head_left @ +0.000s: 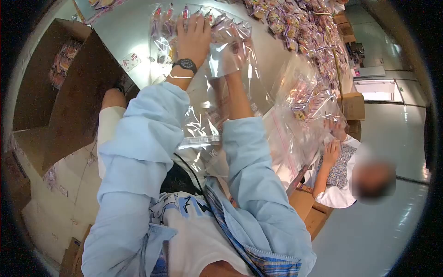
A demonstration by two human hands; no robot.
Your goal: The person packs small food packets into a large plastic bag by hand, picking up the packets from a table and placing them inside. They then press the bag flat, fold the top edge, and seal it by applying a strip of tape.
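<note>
A large clear plastic bag (203, 108) lies flat on the table in front of me, its mouth toward my body. Small wrapped packets (221, 28) stand in a row at its far end. My left hand (194, 39), with a dark watch on the wrist, rests over the packets with its fingers stretched out and apart. Beside it, my right hand (234, 57) reaches toward the same packets and appears to be within the bag. Shiny film and blur cover its fingers, so their pose cannot be made out.
A big open cardboard box (74, 101) with packets inside stands at the left. Heaped packets (300, 27) cover the table's far right. Another filled clear bag (304, 99) lies at the right, near a co-worker's hands (332, 150). More cardboard boxes (353, 106) stand beyond.
</note>
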